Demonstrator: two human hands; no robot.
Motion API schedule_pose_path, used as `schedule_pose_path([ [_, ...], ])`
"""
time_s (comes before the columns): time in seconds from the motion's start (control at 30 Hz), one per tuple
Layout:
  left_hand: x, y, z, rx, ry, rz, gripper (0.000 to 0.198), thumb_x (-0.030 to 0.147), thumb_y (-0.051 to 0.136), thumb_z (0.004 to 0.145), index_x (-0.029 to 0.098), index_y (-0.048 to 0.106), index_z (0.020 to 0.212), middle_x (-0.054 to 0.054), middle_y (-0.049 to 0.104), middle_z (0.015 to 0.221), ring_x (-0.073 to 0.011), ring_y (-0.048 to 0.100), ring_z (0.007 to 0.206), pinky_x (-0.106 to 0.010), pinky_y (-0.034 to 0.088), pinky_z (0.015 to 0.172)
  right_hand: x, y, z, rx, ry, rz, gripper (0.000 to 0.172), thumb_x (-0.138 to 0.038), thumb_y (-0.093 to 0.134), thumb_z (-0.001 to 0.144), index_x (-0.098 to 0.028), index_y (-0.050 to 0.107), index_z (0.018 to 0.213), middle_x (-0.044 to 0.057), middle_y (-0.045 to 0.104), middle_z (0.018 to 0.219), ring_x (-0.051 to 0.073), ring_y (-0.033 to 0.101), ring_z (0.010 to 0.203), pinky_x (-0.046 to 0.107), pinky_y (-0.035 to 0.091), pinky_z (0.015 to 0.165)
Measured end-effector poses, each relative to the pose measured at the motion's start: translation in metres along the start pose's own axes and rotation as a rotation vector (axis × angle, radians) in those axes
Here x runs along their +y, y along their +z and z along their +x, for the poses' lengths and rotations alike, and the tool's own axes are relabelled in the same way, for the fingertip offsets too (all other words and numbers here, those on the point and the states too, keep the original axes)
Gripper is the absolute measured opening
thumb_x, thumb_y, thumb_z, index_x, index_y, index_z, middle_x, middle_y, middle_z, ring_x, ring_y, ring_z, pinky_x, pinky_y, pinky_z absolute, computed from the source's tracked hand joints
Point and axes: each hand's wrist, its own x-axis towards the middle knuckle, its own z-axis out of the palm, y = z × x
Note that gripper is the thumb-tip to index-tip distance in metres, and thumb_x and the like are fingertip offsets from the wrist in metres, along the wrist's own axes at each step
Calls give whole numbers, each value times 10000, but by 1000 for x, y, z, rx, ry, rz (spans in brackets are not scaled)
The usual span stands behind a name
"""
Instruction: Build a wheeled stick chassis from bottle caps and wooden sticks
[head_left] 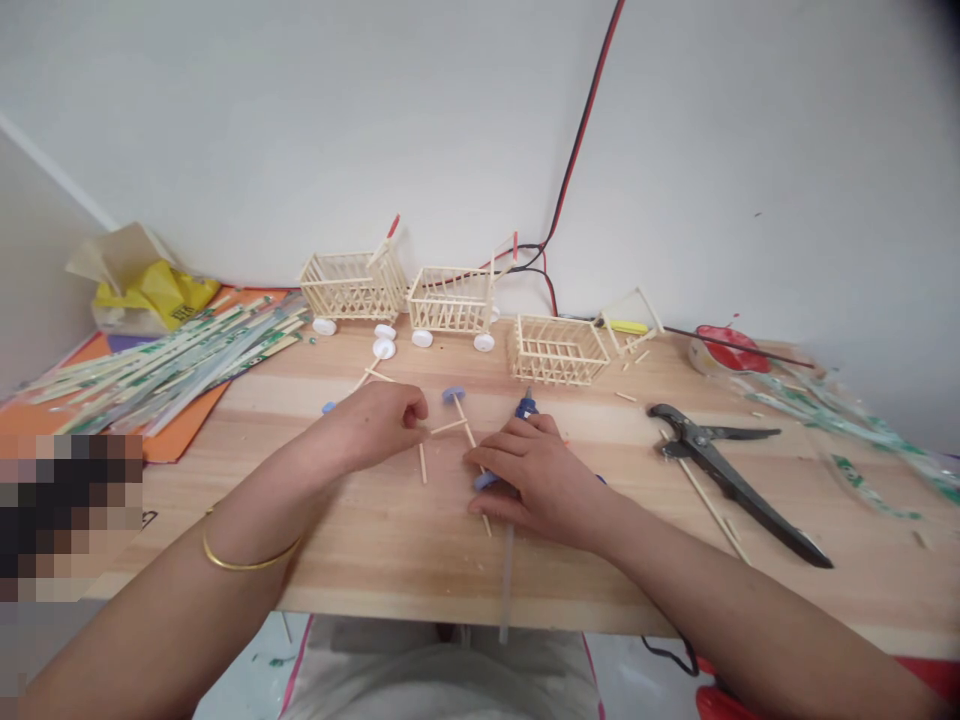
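My left hand is closed, its fingertips pinching the end of a short wooden stick. The stick's other end meets a longer stick with a blue wheel at its far end. My right hand closes round the near part of this longer stick, where a second blue wheel shows between thumb and fingers. Beneath that hand lies a mostly hidden glue gun; its blue nozzle end and a clear glue stick stick out. Another loose stick lies by my left fingers.
Behind my hands stand two wheeled stick carts and a wheelless one. Pliers lie right, near a red-and-white container. Wrapped chopsticks cover the left side. White wheels lie between. A cable runs up the wall.
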Motion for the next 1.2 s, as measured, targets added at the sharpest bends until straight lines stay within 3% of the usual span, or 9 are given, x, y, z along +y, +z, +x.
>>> schedule_pose_path([
  [0.1,-4,-6,-4,-13,51,34,101,214,509,689,187,606,682,16,596,636,-116,492,572,-229,301,525,-1,1,0,10,15,-18,417,-537,556,841,-199,625,1076,83,676,977,217,527,909,366,270,802],
  [0.2,-1,-9,-9,-113,174,56,136,164,483,692,189,602,631,18,575,605,-117,474,564,-235,297,537,-1,2,0,12,23,-28,460,-576,552,823,-202,621,1081,81,676,988,221,526,900,369,267,803],
  [0.37,6,-3,-13,-157,296,155,193,126,486,726,211,659,714,-14,638,723,-153,554,688,-250,335,622,-1,3,1,11,15,-27,486,-591,546,818,-197,613,1095,90,675,995,234,523,909,372,263,804],
  [0.6,3,4,-11,-140,288,209,199,152,479,765,212,665,730,-33,642,742,-169,563,696,-258,343,621,-1,2,1,-2,10,-31,474,-585,552,817,-203,614,1092,84,670,1000,231,518,905,371,259,800],
  [0.9,1,5,-10,-162,296,221,180,117,464,711,177,618,639,-32,621,713,-146,531,650,-255,339,600,-1,0,-2,8,7,-31,461,-581,557,817,-245,604,1129,68,647,1045,227,506,941,375,263,823],
  [1.2,10,-7,-12,-159,245,177,195,134,469,734,179,658,744,-31,629,790,-152,555,716,-251,373,636,0,-13,-8,91,43,-52,455,-520,593,821,-234,584,1174,87,631,1090,235,520,972,374,284,827],
])
